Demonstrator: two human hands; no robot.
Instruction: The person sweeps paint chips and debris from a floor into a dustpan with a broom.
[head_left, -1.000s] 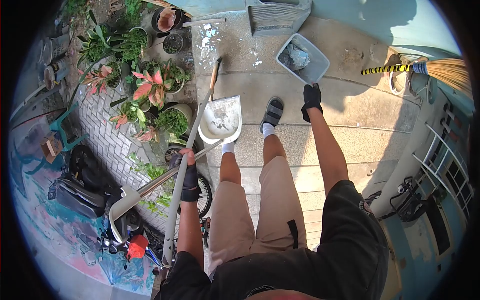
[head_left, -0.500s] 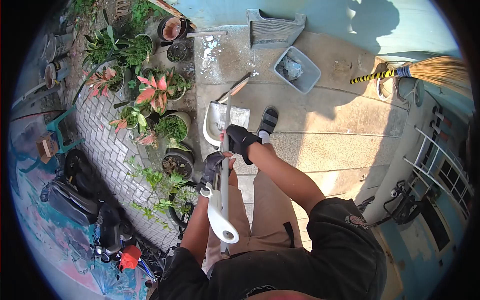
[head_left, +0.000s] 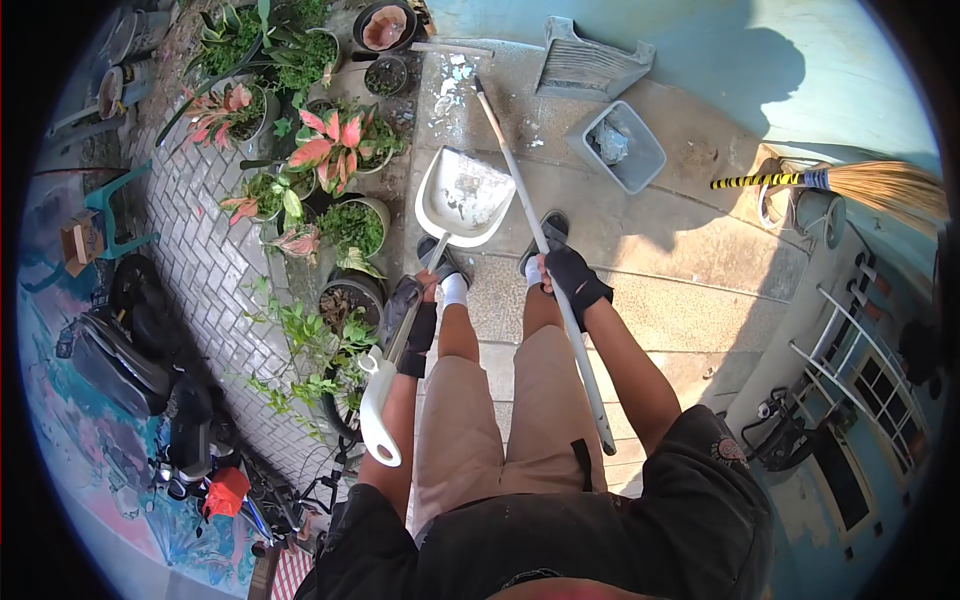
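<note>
Left hand (head_left: 408, 303) closed on the handle of a white dustpan (head_left: 465, 195), upper centre of the frame; right hand (head_left: 572, 280) wrapped around a long pole (head_left: 522, 192) just beside it. We see white scraps (head_left: 452, 85) at top centre-left. A wide swing of the pole, we judge, could tip the grey bin (head_left: 645, 165), upper right of centre.
</note>
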